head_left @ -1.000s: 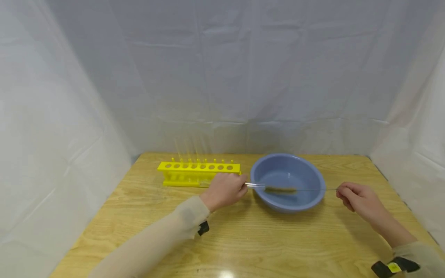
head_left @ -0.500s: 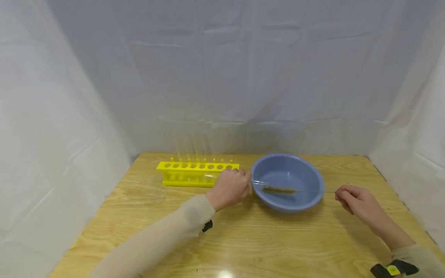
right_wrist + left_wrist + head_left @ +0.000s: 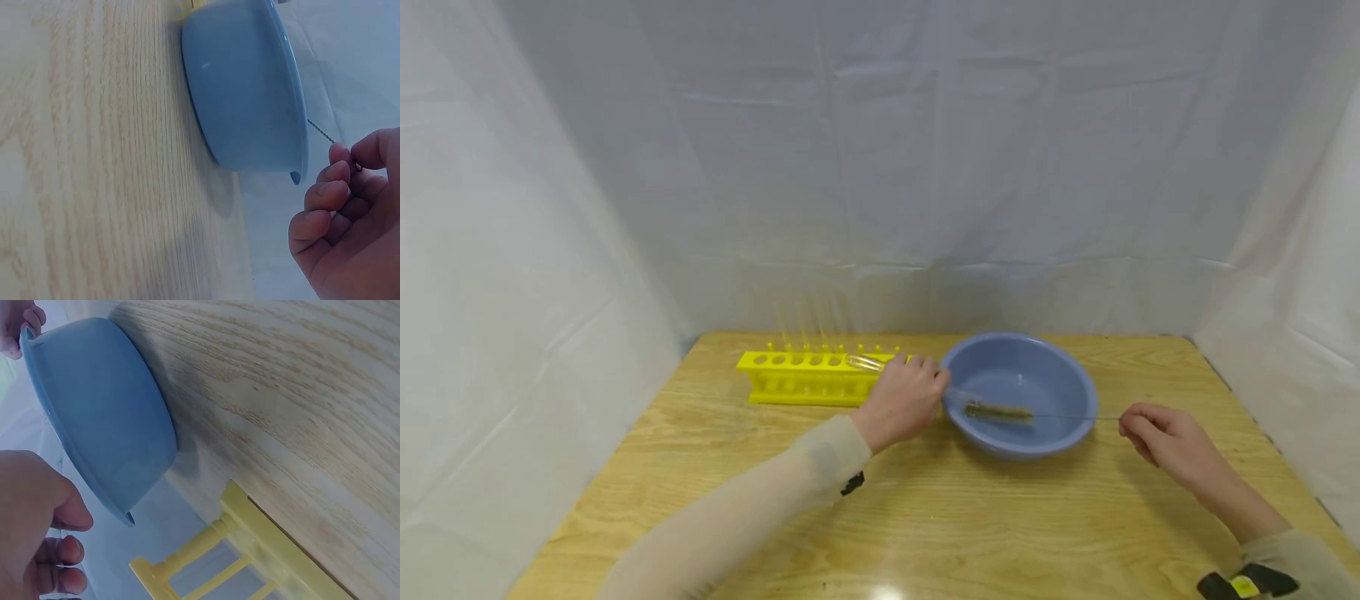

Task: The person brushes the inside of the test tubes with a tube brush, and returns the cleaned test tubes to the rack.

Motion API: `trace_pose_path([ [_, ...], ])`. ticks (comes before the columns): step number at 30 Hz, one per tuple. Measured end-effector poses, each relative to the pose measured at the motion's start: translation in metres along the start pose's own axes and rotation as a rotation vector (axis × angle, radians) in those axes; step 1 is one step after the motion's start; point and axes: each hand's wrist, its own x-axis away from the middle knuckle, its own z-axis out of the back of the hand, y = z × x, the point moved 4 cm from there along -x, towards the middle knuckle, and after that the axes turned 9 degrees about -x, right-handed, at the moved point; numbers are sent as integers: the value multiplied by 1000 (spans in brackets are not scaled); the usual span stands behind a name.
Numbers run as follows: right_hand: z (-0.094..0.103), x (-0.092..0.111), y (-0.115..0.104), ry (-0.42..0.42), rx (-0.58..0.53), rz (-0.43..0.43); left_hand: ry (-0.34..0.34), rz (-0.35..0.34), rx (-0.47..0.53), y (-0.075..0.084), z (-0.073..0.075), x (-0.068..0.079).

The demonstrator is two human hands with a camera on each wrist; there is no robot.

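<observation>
My left hand grips a clear glass test tube near the basin's left rim. One end of the tube sticks out leftward in front of the rack; the other slopes down over the basin, meeting the tip of a test tube brush in the head view. Brown bristles lie low over the blue basin. Beyond the basin's right rim, my right hand pinches the brush's thin wire handle between thumb and forefinger. In the right wrist view, that twisted wire runs from the fingertips over the rim.
A yellow test tube rack stands left of the basin, partly behind my left hand. Several clear tubes rise behind its top bar. The wooden table ends against white sheeting at the back and sides.
My left hand has shifted slightly right and tipped the tube, so its left end is higher and its right end slopes toward the basin. My right hand has moved a little left.
</observation>
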Motion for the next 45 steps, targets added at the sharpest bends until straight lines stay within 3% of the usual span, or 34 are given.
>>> trace_pose_path([
  [6, -1, 0, -1, -2, 1, -2, 21, -2, 2, 0, 0, -1],
  [16, -2, 0, -1, -10, -7, -21, -19, -17, -21, 0, 0, -5],
  [25, -2, 0, -1, -15, 0, -30, 9, -9, -33, 0, -1, -8],
  [34, -1, 2, -4, -4, -4, 0, -53, -51, -88, 4, 0, -13],
  [45, -2, 4, -2, -1, 0, -7, -33, -101, -182, 9, 4, -14],
])
